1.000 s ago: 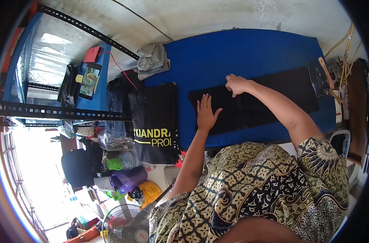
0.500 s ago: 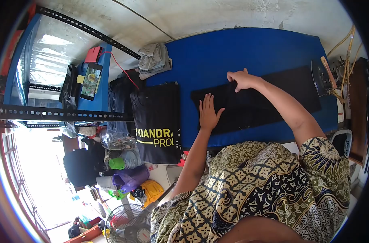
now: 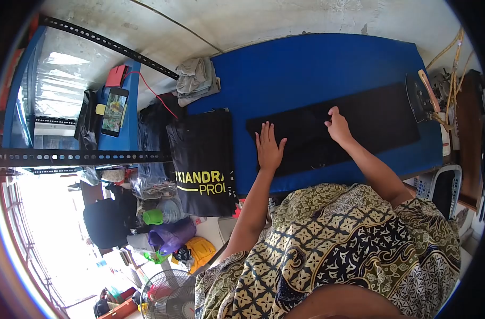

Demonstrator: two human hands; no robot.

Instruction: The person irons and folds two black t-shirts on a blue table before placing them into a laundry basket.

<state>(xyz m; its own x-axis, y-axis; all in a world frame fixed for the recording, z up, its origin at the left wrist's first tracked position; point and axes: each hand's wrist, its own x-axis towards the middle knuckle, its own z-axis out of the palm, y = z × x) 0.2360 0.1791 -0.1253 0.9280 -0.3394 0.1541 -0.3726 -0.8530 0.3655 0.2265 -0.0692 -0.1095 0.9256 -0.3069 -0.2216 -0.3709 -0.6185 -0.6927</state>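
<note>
A long folded black cloth (image 3: 370, 117) lies flat on the blue table, slanting slightly up to the right. My left hand (image 3: 269, 149) rests palm down near its left end, fingers stretched and thumb apart. Over the middle of the cloth, my right hand (image 3: 339, 127) has its fingers curled in; whatever they may hold is hidden.
Left of the cloth lies a stack of black garments with yellow lettering (image 3: 202, 183); grey folded clothes (image 3: 197, 80) sit behind it. A phone (image 3: 115, 111) stands on the shelf. At the table's right end is a black object with a wooden handle (image 3: 429, 90). Below stands a fan (image 3: 168, 297).
My right hand has moved right and toward me along the cloth, its fingers more curled. The cloth's upper left edge now lies straighter. My left hand stays nearly in place.
</note>
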